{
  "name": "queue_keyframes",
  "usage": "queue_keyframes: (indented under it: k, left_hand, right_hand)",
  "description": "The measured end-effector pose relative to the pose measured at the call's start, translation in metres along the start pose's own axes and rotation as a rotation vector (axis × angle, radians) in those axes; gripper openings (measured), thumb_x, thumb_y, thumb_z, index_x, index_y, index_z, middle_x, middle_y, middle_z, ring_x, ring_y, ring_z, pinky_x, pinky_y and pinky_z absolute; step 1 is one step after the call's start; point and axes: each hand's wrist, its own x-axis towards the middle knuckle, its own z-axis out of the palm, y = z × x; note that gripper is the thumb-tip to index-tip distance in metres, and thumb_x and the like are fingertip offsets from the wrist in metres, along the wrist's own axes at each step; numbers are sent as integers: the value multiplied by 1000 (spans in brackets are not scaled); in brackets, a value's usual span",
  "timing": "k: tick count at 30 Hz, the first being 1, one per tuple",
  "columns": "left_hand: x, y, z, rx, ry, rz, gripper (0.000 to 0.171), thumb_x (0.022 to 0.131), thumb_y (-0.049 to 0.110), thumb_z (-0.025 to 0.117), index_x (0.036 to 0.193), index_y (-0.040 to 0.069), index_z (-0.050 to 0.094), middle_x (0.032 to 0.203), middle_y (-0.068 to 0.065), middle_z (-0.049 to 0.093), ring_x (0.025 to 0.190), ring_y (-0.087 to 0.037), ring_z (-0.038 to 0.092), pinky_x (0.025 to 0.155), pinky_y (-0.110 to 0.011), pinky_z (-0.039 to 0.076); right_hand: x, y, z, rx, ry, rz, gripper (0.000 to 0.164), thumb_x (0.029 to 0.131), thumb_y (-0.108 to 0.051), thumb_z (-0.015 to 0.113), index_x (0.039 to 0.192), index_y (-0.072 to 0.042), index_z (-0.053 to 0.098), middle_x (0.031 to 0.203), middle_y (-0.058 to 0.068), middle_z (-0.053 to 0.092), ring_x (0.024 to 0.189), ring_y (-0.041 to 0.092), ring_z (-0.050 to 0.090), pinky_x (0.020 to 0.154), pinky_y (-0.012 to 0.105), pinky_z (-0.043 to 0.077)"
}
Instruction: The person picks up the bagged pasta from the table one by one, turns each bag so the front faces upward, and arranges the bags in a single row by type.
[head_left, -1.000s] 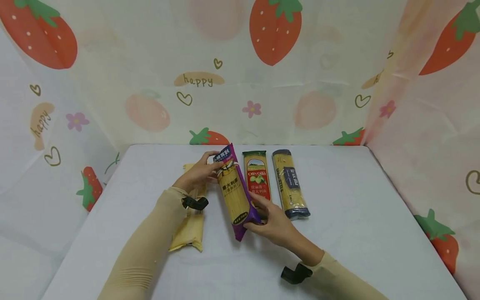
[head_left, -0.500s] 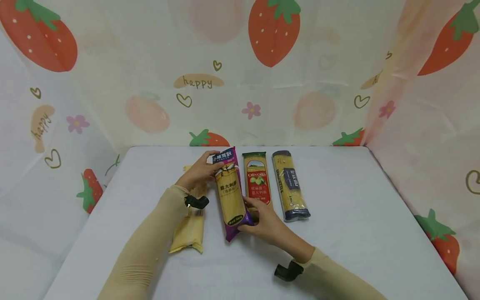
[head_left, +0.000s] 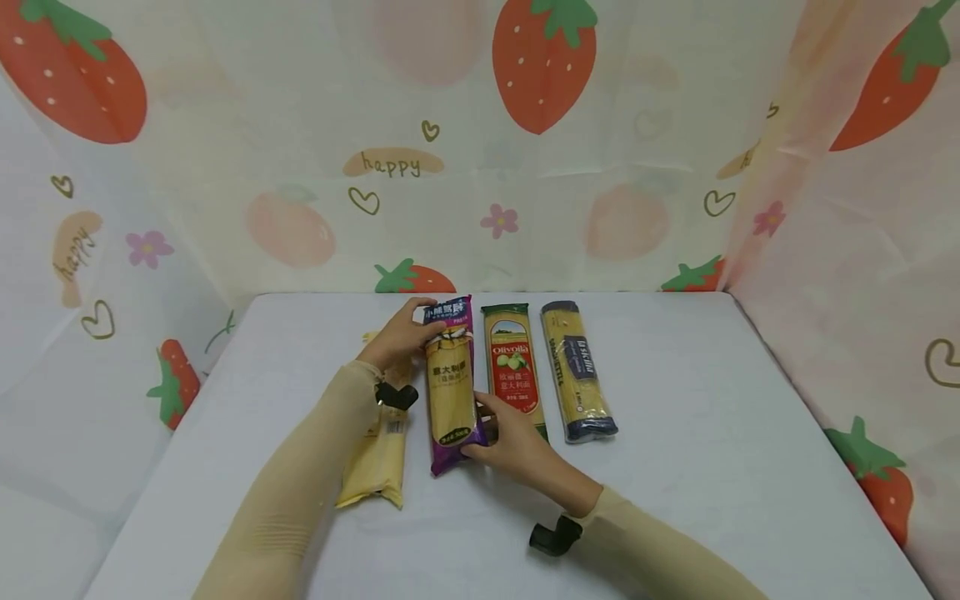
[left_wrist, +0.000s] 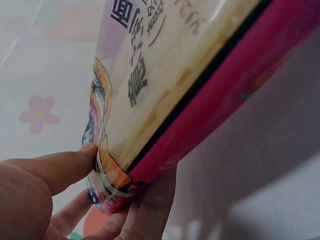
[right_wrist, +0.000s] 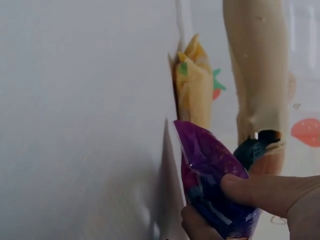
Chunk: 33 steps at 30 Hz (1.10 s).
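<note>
A purple packet of pasta (head_left: 452, 392) with a clear front stands out in the middle of the head view, held at both ends. My left hand (head_left: 401, 337) grips its far end; in the left wrist view the thumb (left_wrist: 70, 167) presses one face and the fingers curl behind. Its near end is pinched by my right hand (head_left: 517, 442), whose thumb (right_wrist: 260, 192) lies on the purple wrapper in the right wrist view. Left of it lies a yellow packet (head_left: 375, 462), partly hidden by my left arm. To the right is a red and green pasta packet (head_left: 513, 367).
A spaghetti packet with dark blue ends (head_left: 577, 375) lies farthest right in the row. All rest on a white-covered table (head_left: 690, 433), enclosed by strawberry-print cloth walls (head_left: 420, 92). Black wrist cameras (head_left: 555, 536) sit on both sleeves.
Both hands have brought the purple packet a little leftward and turned it straighter, its near end swinging left. More of the red and green packet shows now. The other packets stay put.
</note>
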Motion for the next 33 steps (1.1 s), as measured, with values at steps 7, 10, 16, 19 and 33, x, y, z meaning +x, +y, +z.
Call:
queue_keyframes:
  k: [7,10,16,19,33]
  left_hand:
    - [12,-3,2,27,18,-20,65,111,28,64,166,10,34,141,-29,59,109,-32,67,84,-38,60]
    - [16,-6,3,57,22,-35,65,111,29,64,165,9,34,146,-28,57,110,-32,67,87,-41,60]
    - [20,-7,5,153,34,-21,65,111,30,64,164,7,36,153,-29,52,131,-40,58,115,-53,46]
    - [22,-7,6,183,36,-18,65,111,31,64,165,7,36,155,-29,50,139,-43,53,122,-56,39]
    - [28,-12,7,173,6,-16,64,111,27,62,165,6,35,161,-29,45,143,-43,50,122,-55,38]
  right_hand:
    - [10,-1,6,-27,26,-14,85,92,-15,88,164,-7,42,149,15,61,133,35,63,110,50,54]
    - [13,0,8,-24,30,-10,86,93,-13,87,165,-7,40,152,16,59,134,36,63,111,50,53]
    - [16,1,12,-18,24,2,86,95,-13,85,166,-6,37,157,17,54,136,38,61,112,50,53]
    - [17,0,11,-23,22,12,87,95,-13,84,167,-5,36,159,18,52,137,38,61,112,50,53]
    - [19,-6,9,-131,-28,8,91,96,-13,84,167,3,30,159,23,51,147,35,51,119,50,45]
